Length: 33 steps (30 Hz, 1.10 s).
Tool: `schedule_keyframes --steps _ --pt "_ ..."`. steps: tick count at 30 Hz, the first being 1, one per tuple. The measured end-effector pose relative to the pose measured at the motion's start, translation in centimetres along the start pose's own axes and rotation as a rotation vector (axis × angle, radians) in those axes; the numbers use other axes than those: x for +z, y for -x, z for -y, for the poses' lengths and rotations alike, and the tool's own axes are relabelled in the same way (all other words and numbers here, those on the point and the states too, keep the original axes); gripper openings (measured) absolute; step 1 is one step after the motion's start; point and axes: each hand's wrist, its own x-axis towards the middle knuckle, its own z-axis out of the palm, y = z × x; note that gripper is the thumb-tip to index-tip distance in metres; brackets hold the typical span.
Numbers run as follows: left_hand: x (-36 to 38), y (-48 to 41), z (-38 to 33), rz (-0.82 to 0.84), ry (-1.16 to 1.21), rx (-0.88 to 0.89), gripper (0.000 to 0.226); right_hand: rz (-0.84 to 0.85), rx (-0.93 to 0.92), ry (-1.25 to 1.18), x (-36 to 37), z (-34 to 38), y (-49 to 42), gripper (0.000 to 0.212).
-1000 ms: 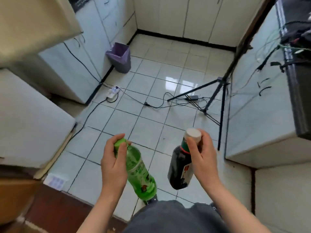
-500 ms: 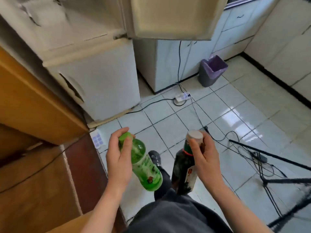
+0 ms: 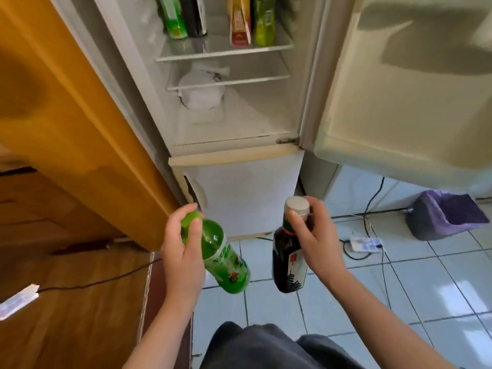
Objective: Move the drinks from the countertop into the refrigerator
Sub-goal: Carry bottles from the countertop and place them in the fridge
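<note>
We face the fridge: its upper door is swung open to the right, and its lower compartment is closed. A wooden cabinet stands against the fridge's left side. The tiled floor runs from below the fridge to the right. A purple bin sits on it at the right edge, under the open door. Inside the fridge, a white bag lies at the left of the bottom level, below the lower shelf. Four shelved drinks stand in a row on the top shelf, two towards its left end and two towards its right. Neither carried drink is in the fridge; both are in the air in front of the lower compartment. The left hand grips the green bottle around neck and cap, base tilted down to the right. The right hand grips the dark bottle at the neck, just under its pale cap, nearly upright. The bottles are near each other, not touching. A power strip lies on the floor between the right hand and the bin.
</note>
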Motion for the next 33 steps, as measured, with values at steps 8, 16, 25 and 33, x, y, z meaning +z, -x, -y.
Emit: schedule_keyframes --steps 8,16,25,33 --pt "1.2 -12.0 1.0 0.006 0.008 0.115 0.022 0.094 -0.061 -0.054 4.6 1.6 -12.9 0.016" --pt "2.5 -29.1 0.0 0.053 0.034 0.286 0.022 0.049 -0.211 -0.061 10.3 6.9 -26.3 0.017" --pt "3.2 -45.6 -5.6 -0.001 0.215 0.541 0.021 -0.182 -0.394 -0.264 16.0 15.2 -40.6 0.023" --pt "5.1 -54.5 -11.6 -0.186 0.116 0.668 0.021 -0.343 -0.545 -0.273 19.2 20.2 -49.5 0.018"
